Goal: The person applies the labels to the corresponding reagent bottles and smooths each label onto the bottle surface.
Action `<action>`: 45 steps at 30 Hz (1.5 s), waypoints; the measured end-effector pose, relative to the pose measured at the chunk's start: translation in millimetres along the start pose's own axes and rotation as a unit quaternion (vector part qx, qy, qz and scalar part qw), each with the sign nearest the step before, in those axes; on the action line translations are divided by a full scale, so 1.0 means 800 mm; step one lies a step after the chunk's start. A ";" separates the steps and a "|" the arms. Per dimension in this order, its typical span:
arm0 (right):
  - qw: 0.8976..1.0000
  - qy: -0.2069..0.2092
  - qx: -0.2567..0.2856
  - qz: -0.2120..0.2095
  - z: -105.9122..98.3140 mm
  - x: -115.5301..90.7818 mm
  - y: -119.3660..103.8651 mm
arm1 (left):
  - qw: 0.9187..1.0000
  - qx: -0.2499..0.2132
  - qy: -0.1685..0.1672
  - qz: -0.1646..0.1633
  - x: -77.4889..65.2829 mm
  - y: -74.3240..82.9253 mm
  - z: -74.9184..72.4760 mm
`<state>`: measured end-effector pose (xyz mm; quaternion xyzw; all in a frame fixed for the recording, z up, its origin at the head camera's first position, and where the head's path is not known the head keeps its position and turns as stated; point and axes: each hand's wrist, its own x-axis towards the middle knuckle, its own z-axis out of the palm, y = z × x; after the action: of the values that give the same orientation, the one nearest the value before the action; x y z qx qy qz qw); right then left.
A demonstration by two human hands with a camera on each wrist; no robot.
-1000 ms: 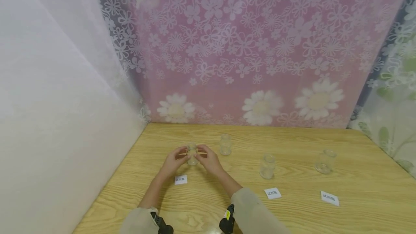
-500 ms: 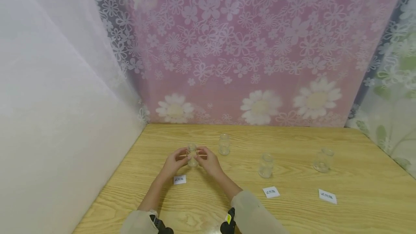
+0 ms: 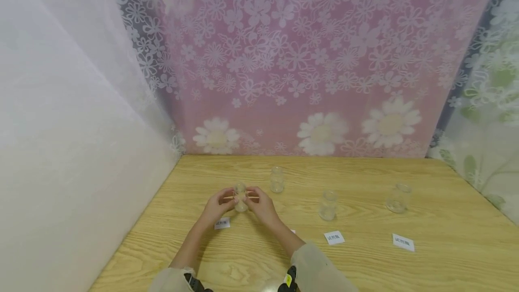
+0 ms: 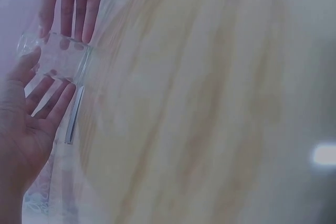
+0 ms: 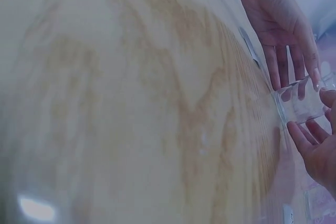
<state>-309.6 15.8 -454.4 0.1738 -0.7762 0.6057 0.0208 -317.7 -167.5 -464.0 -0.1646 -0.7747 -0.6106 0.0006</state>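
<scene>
A: Surroundings, itemised?

B: Bench (image 3: 239, 256), wood-grained, one. Floral curtain (image 3: 267, 71), pink, hanging behind it. Back jar (image 3: 277, 179), clear glass, is standing beyond the right hand (image 3: 262, 206); middle jar (image 3: 328, 205) and rightmost jar (image 3: 398, 198), likewise clear, are standing farther to the right. Left card (image 3: 221, 223), white with dark lettering, is lying near the left hand (image 3: 216, 205); middle card (image 3: 334, 237) and rightmost card (image 3: 403, 242) are lying on the near side of those two jars.

A: Obstructions?

B: Right forearm (image 3: 287, 236) — it is partly hiding a white piece (image 3: 293, 231), only a sliver showing.

A: Hands, and the held jar (image 3: 240, 198)?

B: The pair is facing inward. Each is pinching the held jar between thumb and fingers, one per side. The jar is standing upright between them, beyond the left card — whether its base is touching the bench, I cannot tell.
</scene>
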 end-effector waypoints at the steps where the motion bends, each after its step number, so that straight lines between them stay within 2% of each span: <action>1: 1.000 -0.001 0.003 0.001 0.000 0.000 0.001 | 1.000 -0.002 -0.002 0.002 -0.001 0.000 0.000; 8: 1.000 0.001 0.006 0.001 0.003 -0.009 0.001 | 1.000 0.019 -0.011 0.013 -0.006 -0.002 0.000; 16: 1.000 0.016 -0.015 -0.003 0.004 -0.017 -0.006 | 0.998 0.050 -0.001 0.025 -0.010 0.002 0.003; 20: 0.998 0.056 -0.027 -0.017 0.004 -0.020 -0.007 | 0.998 0.057 0.001 0.024 -0.014 0.004 -0.002; 23: 0.992 0.106 -0.044 -0.046 0.007 -0.025 -0.007 | 0.997 0.071 0.017 0.020 -0.021 0.003 -0.011; 25: 0.989 0.120 -0.058 -0.070 0.009 -0.029 -0.007 | 0.995 0.089 0.031 0.019 -0.027 0.003 -0.018; 27: 0.987 0.111 -0.073 -0.089 0.012 -0.033 -0.007 | 0.993 0.112 0.043 0.022 -0.034 0.003 -0.025; 30: 0.989 0.061 -0.088 -0.098 0.018 -0.039 -0.005 | 0.988 0.141 0.050 0.021 -0.043 0.004 -0.035; 35: 0.993 -0.002 -0.086 -0.080 0.032 -0.046 -0.001 | 0.984 0.177 0.031 0.004 -0.058 0.002 -0.048; 38: 0.993 -0.012 -0.099 -0.066 0.038 -0.049 -0.003 | 0.982 0.190 0.009 0.002 -0.065 0.001 -0.052; 41: 0.988 -0.015 -0.137 -0.066 0.044 -0.050 -0.005 | 0.978 0.208 -0.010 0.015 -0.069 -0.002 -0.054; 45: 0.974 -0.002 -0.211 -0.079 0.054 -0.047 -0.002 | 0.972 0.232 -0.015 0.030 -0.071 -0.006 -0.053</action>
<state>-265.8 -16.2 -473.7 0.2275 -0.8702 0.4246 0.1035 -273.9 -222.7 -469.2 -0.1925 -0.8899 -0.4111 0.0456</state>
